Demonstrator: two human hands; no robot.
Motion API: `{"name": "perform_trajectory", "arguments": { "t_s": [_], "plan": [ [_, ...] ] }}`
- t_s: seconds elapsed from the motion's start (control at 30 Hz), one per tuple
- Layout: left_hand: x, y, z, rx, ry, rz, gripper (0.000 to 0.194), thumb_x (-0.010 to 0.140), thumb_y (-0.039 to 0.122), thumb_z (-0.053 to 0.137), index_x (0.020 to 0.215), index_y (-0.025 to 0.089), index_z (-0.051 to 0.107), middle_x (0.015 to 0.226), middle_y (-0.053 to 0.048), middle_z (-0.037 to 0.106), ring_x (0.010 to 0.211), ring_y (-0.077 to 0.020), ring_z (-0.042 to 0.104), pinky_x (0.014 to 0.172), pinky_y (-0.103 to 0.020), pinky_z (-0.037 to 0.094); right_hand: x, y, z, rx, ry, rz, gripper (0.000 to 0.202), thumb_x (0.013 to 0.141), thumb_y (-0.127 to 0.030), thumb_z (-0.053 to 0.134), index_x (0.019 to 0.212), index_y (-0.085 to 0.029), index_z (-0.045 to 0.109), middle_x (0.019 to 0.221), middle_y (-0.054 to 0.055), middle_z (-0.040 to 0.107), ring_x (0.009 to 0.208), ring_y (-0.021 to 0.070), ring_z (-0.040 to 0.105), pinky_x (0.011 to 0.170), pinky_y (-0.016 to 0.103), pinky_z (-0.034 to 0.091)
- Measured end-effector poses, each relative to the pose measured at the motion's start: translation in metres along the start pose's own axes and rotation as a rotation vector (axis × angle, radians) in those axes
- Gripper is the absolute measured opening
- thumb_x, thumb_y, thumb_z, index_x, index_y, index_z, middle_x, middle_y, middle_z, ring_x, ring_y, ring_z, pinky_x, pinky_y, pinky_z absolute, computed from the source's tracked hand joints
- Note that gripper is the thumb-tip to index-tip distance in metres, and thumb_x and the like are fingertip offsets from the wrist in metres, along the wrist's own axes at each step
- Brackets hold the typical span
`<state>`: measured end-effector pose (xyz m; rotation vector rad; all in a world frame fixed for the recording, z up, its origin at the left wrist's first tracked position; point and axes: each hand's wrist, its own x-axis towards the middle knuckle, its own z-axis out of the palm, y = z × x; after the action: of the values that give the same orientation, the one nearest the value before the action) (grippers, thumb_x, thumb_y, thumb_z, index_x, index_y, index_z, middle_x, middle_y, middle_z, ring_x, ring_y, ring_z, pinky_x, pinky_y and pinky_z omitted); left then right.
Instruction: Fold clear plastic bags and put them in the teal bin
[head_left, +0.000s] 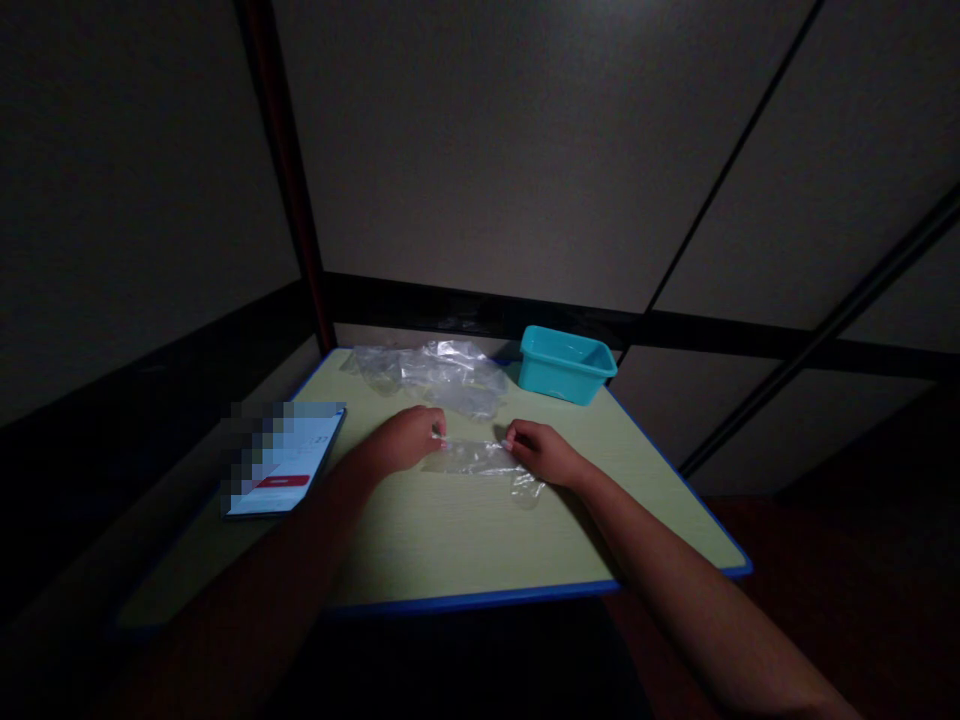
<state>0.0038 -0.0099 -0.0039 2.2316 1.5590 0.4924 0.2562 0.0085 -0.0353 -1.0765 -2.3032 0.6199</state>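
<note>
One clear plastic piece (476,458) is pinched by the fingers (517,430) of the left hand (406,440) and right hand (547,455), apparently being flattened; even tension seems needed next.

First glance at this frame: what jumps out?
The turquoise tub at the far right corner of the table, vivid against the dark wall. Next, the clear plastic piece held mid-table by the left hand and right hand, with a crumpled plastic heap beyond it.
</note>
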Motion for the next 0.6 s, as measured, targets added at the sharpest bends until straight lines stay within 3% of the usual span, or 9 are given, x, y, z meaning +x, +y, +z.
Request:
{"name": "perform_trajectory", "arguments": {
  "t_s": [0.33, 0.6],
  "plan": [
    [0.0008, -0.0025, 0.0075, -0.053, 0.023, 0.113, 0.005, 0.067, 0.021, 0.058, 0.067, 0.018, 0.055, 0.079, -0.003, 0.059, 0.08, -0.0172, 0.054, 0.07, -0.024, 0.038, -0.0011, -0.0002, 0.0, -0.015, 0.034, 0.005, 0.014, 0.084, -0.03, 0.046, 0.078, -0.018, 0.052, 0.067, -0.002, 0.054, 0.062, 0.0111, 0.046, 0.059, 0.021, 0.034],
    [0.003, -0.0041, 0.0046, -0.182, -0.018, -0.009, 0.01, 0.068, 0.022, 0.051, 0.068, 0.017, 0.06, 0.065, 0.0, 0.06, 0.062, -0.0145, 0.055, 0.056, -0.022, 0.037, -0.001, -0.0055, -0.0022, -0.048, 0.026, 0.024, 0.017, 0.082, -0.029, 0.049, 0.073, -0.017, 0.055, 0.071, 0.002, 0.057, 0.065, 0.0127, 0.05, 0.061, 0.023, 0.035]
  ]
}}
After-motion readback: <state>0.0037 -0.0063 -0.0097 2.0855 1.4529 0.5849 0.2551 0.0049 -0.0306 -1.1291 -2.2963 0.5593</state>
